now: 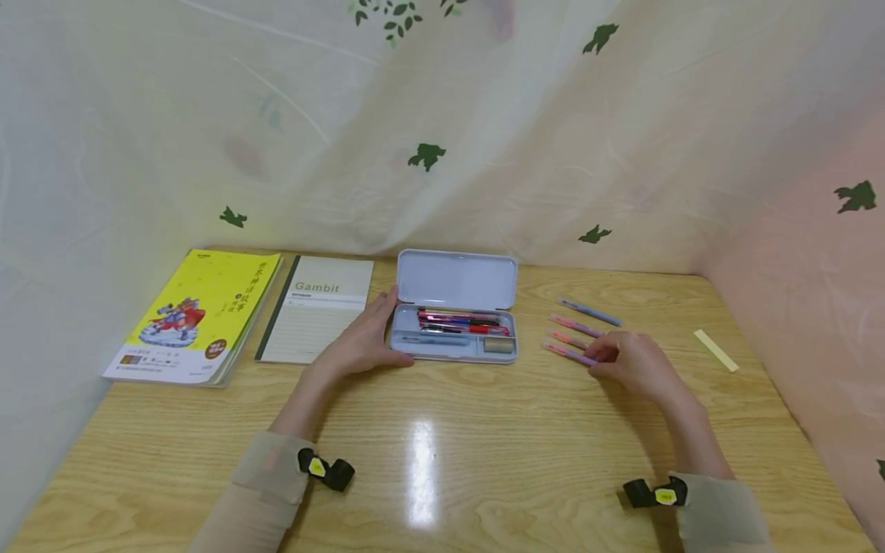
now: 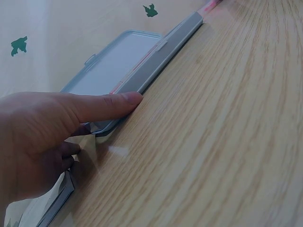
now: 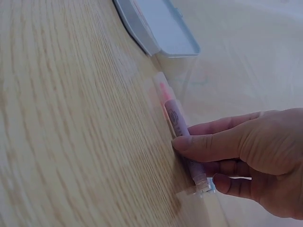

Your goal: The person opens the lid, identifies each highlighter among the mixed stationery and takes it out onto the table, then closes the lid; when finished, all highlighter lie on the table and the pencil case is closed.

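Note:
A pale blue pencil case (image 1: pixel 453 357) lies on the table with its lid (image 1: pixel 458 278) raised. Inside are several pens (image 1: pixel 463 321) and a beige eraser (image 1: pixel 498 346). My left hand (image 1: pixel 362 338) grips the case's left end, thumb (image 2: pixel 125 99) along the front wall and the other fingers at the left side. To the right, my right hand (image 1: pixel 636 365) pinches a purple highlighter (image 3: pixel 176 118) with a pink tip end between thumb and fingers. Beyond it lie a pink-and-purple highlighter (image 1: pixel 575 325), an orange-pink highlighter (image 1: pixel 568 339) and a blue pen (image 1: pixel 591 312).
A yellow book (image 1: pixel 207 307) lies at the far left. Between it and the pencil case is a Gambit notebook (image 1: pixel 318 307), close to my left hand. A pale yellow strip (image 1: pixel 716 350) lies at the right. Behind the table (image 1: pixel 484 445) hangs a light curtain (image 1: pixel 484 153).

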Available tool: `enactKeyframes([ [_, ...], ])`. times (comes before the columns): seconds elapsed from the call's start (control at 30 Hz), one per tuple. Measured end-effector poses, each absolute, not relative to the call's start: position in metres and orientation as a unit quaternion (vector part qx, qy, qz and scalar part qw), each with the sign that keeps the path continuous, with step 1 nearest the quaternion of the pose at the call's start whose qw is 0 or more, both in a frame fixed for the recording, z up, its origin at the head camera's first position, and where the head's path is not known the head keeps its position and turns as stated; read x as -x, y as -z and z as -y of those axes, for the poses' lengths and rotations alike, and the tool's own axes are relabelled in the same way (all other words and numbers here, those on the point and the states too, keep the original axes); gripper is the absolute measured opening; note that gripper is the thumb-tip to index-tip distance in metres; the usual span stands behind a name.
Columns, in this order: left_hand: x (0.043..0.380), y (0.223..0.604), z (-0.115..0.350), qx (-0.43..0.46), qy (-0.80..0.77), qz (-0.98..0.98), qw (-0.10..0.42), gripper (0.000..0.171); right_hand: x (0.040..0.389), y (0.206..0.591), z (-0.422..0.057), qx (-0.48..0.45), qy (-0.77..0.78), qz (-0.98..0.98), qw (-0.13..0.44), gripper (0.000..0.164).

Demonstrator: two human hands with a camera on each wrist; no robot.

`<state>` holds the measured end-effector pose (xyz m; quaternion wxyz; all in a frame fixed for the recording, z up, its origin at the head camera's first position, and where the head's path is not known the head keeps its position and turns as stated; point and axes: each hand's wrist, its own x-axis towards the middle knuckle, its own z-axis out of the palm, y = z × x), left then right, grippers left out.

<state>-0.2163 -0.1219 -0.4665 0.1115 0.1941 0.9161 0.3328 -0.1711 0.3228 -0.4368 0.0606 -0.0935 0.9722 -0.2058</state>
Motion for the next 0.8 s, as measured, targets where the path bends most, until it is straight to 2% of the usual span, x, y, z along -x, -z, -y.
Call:
enactKeyframes([
  [0.8, 0.2168, 0.4668, 0.1219, -0.188, -0.333, -0.917, 0.114, 0.130, 0.1699, 0.4353, -0.3214, 0.108, 0.192, -0.974, 0.045, 0.013],
])
